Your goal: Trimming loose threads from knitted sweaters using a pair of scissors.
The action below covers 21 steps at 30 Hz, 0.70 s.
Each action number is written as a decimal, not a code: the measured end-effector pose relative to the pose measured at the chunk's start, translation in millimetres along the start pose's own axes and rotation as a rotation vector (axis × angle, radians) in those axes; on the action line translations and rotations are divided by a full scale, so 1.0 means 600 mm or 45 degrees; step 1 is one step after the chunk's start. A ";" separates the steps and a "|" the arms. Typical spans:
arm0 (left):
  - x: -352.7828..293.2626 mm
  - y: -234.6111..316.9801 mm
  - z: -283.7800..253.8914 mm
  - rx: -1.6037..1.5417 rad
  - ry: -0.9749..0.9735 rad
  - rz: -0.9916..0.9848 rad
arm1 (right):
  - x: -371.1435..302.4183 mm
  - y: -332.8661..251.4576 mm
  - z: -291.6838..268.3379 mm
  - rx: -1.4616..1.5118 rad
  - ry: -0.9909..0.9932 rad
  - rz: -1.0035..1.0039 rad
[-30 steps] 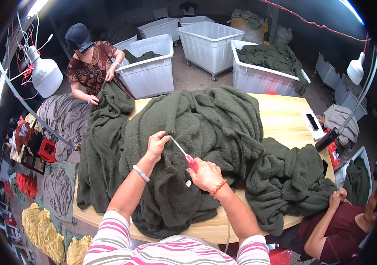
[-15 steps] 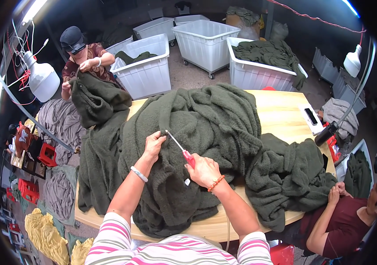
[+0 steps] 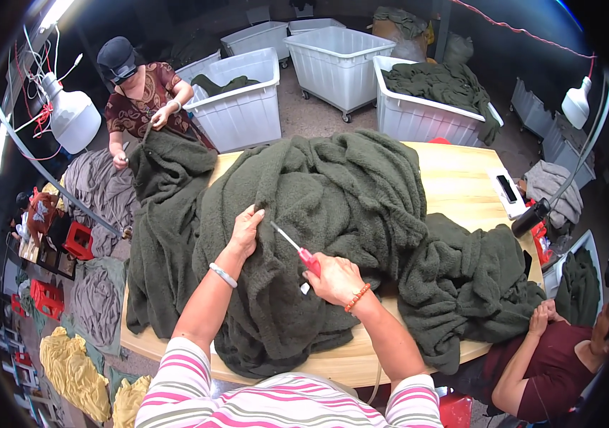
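A large heap of dark green fleece fabric (image 3: 319, 192) lies in front of me on the wooden table. My left hand (image 3: 245, 230) pinches a fold of it near the middle of the heap, with a pale bangle on that wrist. My right hand (image 3: 338, 279) is wrapped round a red-handled tool (image 3: 309, 261) with a long, slim metal shaft; its exact kind does not show. The shaft's tip points up and left, close to the pinched fold and just right of my left fingers. A small white label (image 3: 304, 288) shows on the fabric below the tool.
A co-worker (image 3: 140, 100) at far left handles green fabric; another person (image 3: 558, 357) sits at right beside a second green pile (image 3: 461, 285). White wheeled bins (image 3: 336, 68) stand beyond the wooden table (image 3: 454, 178). A phone (image 3: 505, 187) lies near its right edge. Lamps (image 3: 75, 121) hang at both sides.
The tool's tip has drawn slightly away from my left fingers, and my right hand has shifted a little right. The far-left co-worker's hands have lowered with the fabric, one now apart from it.
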<state>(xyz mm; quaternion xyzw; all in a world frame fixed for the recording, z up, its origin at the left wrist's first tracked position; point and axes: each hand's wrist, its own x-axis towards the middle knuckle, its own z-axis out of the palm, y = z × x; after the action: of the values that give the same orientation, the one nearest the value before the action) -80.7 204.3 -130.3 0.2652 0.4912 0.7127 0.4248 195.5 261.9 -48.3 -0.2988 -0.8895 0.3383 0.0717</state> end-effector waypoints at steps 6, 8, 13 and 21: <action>-0.052 0.022 0.030 0.151 0.189 0.013 | -0.089 0.003 -0.014 -0.003 -0.467 -0.178; -0.072 -0.013 -0.002 0.436 0.244 0.205 | -0.114 0.008 -0.017 -0.025 -0.428 -0.141; -0.198 0.011 0.062 1.321 0.246 0.362 | -0.129 0.037 -0.014 -0.034 -0.113 -0.026; -0.231 -0.015 0.016 -0.032 0.274 -0.012 | -0.171 -0.020 0.001 -0.144 -0.565 -0.239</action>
<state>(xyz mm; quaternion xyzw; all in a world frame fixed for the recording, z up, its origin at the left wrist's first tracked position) -0.9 90.2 -129.6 0.1795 0.5263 0.7412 0.3761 272.5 194.9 -33.6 -0.1368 -0.9248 0.3371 -0.1110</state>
